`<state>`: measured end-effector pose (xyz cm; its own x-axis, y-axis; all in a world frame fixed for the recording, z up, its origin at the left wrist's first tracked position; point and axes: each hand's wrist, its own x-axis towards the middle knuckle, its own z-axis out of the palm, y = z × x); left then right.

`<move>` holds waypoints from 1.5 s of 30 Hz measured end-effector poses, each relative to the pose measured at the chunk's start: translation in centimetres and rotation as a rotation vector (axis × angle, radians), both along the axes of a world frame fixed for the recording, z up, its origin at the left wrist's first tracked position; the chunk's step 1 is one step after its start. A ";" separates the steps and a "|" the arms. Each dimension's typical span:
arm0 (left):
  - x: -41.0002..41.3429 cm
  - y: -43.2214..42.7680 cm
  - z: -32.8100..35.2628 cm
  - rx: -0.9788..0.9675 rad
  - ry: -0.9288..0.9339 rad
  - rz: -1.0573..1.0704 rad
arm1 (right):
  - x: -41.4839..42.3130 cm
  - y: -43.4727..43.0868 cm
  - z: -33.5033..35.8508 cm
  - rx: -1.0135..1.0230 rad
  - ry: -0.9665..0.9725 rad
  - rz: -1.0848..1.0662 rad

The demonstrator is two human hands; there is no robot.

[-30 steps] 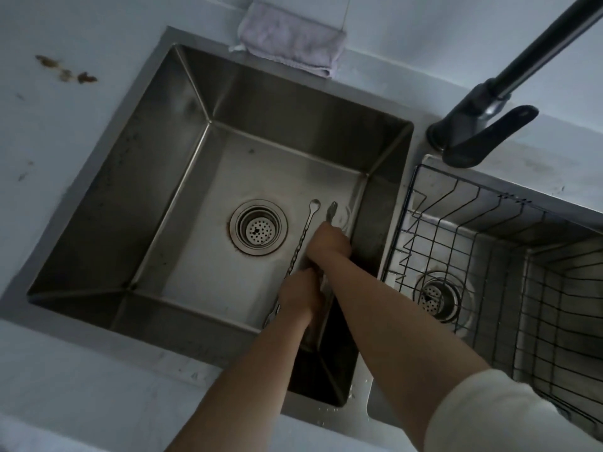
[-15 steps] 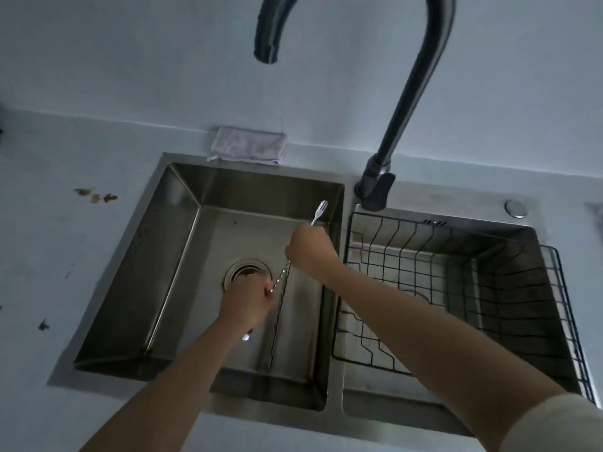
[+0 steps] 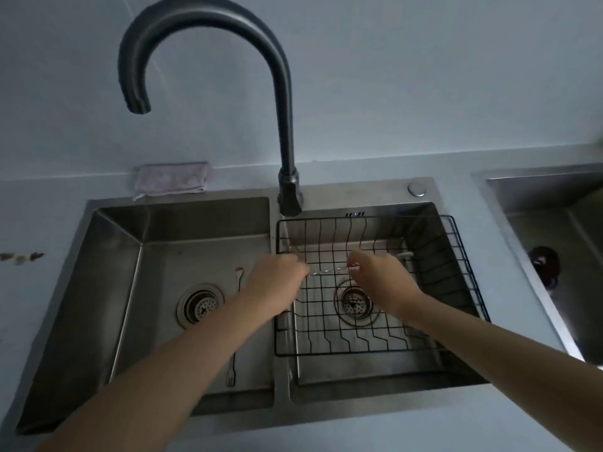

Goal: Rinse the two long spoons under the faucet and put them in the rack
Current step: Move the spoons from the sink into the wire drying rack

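One long spoon point(image 3: 329, 271) lies level, its long axis running left to right, above the far half of the wire rack point(image 3: 456, 252) in the right basin. The left hand point(image 3: 277, 282) grips one end with curled fingers, and the right hand point(image 3: 378, 275) pinches the other. Open rack floor lies below, within the raised wire sides. The second spoon point(image 3: 239, 278) lies flat in the left basin point(image 3: 146, 288), bowl end pointing away.

The pale bench point(image 3: 49, 207) is holding a steel sink point(image 3: 342, 194). A folded cloth point(image 3: 171, 177) is lying behind it, and brown bits point(image 3: 21, 257) are sitting left.
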<state>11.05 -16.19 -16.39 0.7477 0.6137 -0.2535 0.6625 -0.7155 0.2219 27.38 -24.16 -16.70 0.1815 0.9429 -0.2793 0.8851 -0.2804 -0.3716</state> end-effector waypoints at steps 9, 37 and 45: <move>6.2 -3.7 -5.9 -0.101 0.168 -0.231 | 4.9 -5.2 -5.9 -0.293 -0.232 0.173; 3.6 -1.7 -8.0 -0.237 0.010 -0.171 | 3.6 -1.4 -7.0 -0.394 -0.020 -0.017; -6.1 4.7 -2.9 0.067 -0.188 -0.114 | -6.8 3.4 -3.3 -0.070 0.343 -0.055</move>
<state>4.97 -11.45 -19.30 0.8432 0.5336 -0.0651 0.5283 -0.8003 0.2834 20.61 -20.77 -19.97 0.1162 0.9107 -0.3963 0.6950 -0.3596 -0.6226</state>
